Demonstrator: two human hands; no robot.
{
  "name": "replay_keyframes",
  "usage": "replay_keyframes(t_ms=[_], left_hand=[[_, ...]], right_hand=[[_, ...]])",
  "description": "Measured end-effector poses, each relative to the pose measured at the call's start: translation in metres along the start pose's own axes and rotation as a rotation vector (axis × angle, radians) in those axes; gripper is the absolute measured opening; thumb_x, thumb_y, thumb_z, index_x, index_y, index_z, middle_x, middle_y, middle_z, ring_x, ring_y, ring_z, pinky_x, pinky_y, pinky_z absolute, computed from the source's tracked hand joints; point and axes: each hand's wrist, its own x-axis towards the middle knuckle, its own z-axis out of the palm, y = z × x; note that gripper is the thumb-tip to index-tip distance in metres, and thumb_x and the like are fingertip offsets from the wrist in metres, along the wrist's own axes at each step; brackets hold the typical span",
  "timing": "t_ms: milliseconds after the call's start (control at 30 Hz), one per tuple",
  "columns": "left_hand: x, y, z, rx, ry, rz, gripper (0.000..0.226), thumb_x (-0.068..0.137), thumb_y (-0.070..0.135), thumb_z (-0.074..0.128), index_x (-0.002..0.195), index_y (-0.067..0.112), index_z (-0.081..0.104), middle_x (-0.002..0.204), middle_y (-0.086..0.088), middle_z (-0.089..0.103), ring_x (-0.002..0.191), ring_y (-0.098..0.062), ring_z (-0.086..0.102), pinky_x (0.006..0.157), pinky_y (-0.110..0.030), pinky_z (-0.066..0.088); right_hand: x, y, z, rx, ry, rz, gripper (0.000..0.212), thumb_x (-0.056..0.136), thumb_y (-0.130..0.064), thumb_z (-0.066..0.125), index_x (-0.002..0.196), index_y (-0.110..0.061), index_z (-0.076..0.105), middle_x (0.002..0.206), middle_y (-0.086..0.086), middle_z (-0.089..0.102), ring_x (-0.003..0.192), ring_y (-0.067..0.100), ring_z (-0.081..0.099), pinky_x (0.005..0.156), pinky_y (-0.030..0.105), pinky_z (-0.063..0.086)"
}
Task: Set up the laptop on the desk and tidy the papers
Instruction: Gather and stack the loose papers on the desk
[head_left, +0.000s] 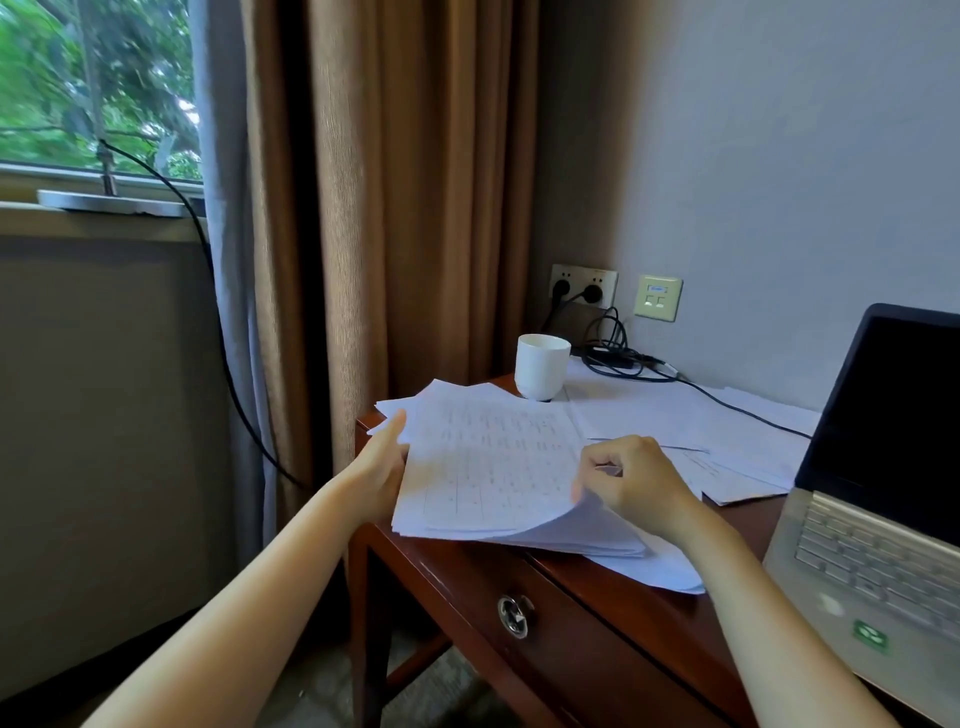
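Both hands are on a stack of papers (488, 467) at the left end of the wooden surface (597, 577), close to the corner. The left hand (379, 467) grips the stack's left edge. Its thumb lies straight along the top sheet, and the rest of its fingers are tucked under the paper, out of sight. The right hand (639, 483) holds the right edge with its fingers (610, 454) curled in tight, pinching the upper sheets, which bow up off the lower ones.

More loose sheets (701, 415) lie spread flat behind and to the right of the stack, some of them reaching as far as the laptop (872, 493). The laptop sits open at the right end of the surface, its screen dark and its keyboard facing the person.

A white cup (542, 366) stands upright just behind the stack. A black cable (727, 400) runs across the loose sheets from a coiled bundle below the wall sockets (584, 286) towards the laptop. A brown curtain (415, 182) hangs beside the surface, and a round drawer knob (514, 616) shows on its front.
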Motion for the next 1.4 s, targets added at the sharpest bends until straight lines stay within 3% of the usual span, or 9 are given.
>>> replay_keyframes(t_ms=[133,233,500,633,733,967,1100,1300,1400], left_hand=[[-0.001,0.001,0.001,0.359,0.056,0.041,0.035,0.092,0.022,0.057,0.126,0.015,0.050,0.113,-0.012,0.062,0.102,-0.028,0.061,0.080,-0.039,0.053],[-0.003,0.001,0.011,0.597,0.201,0.140,0.026,0.091,0.005,0.054,0.116,0.010,0.049,0.106,-0.008,0.058,0.096,-0.023,0.058,0.083,-0.033,0.049],[-0.018,0.004,0.020,0.337,0.253,0.537,0.030,0.089,-0.005,0.042,0.105,0.019,0.052,0.089,-0.003,0.055,0.084,-0.021,0.052,0.072,-0.029,0.046],[-0.025,0.012,0.034,0.248,0.218,0.645,0.025,0.094,0.002,0.046,0.110,0.021,0.050,0.089,0.002,0.058,0.079,-0.015,0.055,0.075,-0.032,0.050],[-0.027,0.020,0.049,0.259,0.199,0.727,0.021,0.094,0.002,0.050,0.108,0.018,0.052,0.086,0.003,0.058,0.076,-0.013,0.056,0.069,-0.027,0.050],[-0.030,0.039,0.081,0.193,0.077,0.846,0.021,0.091,0.008,0.056,0.111,0.013,0.053,0.101,0.002,0.061,0.088,-0.011,0.059,0.074,-0.021,0.051],[-0.024,0.036,0.081,0.190,0.054,0.814,0.032,0.089,0.019,0.060,0.120,0.016,0.050,0.112,0.002,0.060,0.096,-0.009,0.060,0.076,-0.019,0.051],[-0.026,0.032,0.083,0.308,-0.024,0.828,0.025,0.089,0.019,0.059,0.113,0.016,0.054,0.100,0.006,0.065,0.088,-0.003,0.061,0.061,-0.007,0.050],[-0.027,0.035,0.087,0.369,-0.039,0.825,0.013,0.091,0.022,0.057,0.104,0.022,0.055,0.091,0.014,0.062,0.082,0.003,0.059,0.056,-0.001,0.046]], right_hand=[[-0.001,-0.002,0.001,0.175,-0.089,0.012,0.031,0.062,-0.030,0.042,0.048,-0.017,0.066,0.070,0.019,0.067,0.071,0.042,0.053,0.063,0.034,0.039],[-0.001,-0.006,-0.003,0.362,-0.118,0.095,0.033,0.058,-0.044,0.045,0.052,-0.022,0.068,0.076,0.011,0.072,0.073,0.024,0.063,0.072,0.033,0.047],[0.011,0.021,0.000,0.495,-0.001,0.509,0.057,0.089,-0.032,0.060,0.137,-0.008,0.041,0.128,0.005,0.051,0.116,0.022,0.052,0.098,0.034,0.041],[0.010,0.015,-0.002,0.666,0.057,0.458,0.030,0.093,-0.013,0.055,0.121,-0.002,0.057,0.116,0.011,0.064,0.107,0.028,0.061,0.094,0.031,0.049],[0.013,0.013,-0.004,0.610,0.313,0.382,0.022,0.094,-0.004,0.050,0.115,-0.004,0.059,0.098,0.008,0.061,0.077,0.020,0.056,0.052,0.008,0.046],[0.013,0.008,-0.017,0.723,0.607,0.232,0.011,0.098,-0.008,0.044,0.097,-0.014,0.053,0.087,-0.003,0.057,0.085,0.014,0.052,0.076,0.024,0.041],[0.012,0.009,-0.024,0.831,0.575,0.250,0.034,0.098,-0.028,0.045,0.125,-0.007,0.045,0.127,0.001,0.051,0.120,0.014,0.044,0.101,0.028,0.035],[0.009,0.005,-0.026,0.913,0.514,0.169,0.033,0.099,-0.034,0.037,0.130,-0.024,0.043,0.124,-0.011,0.047,0.112,0.002,0.042,0.097,0.020,0.029],[0.011,0.007,-0.026,0.911,0.552,0.133,0.016,0.100,-0.036,0.039,0.103,-0.028,0.052,0.103,-0.012,0.056,0.090,-0.006,0.052,0.074,0.003,0.038]])
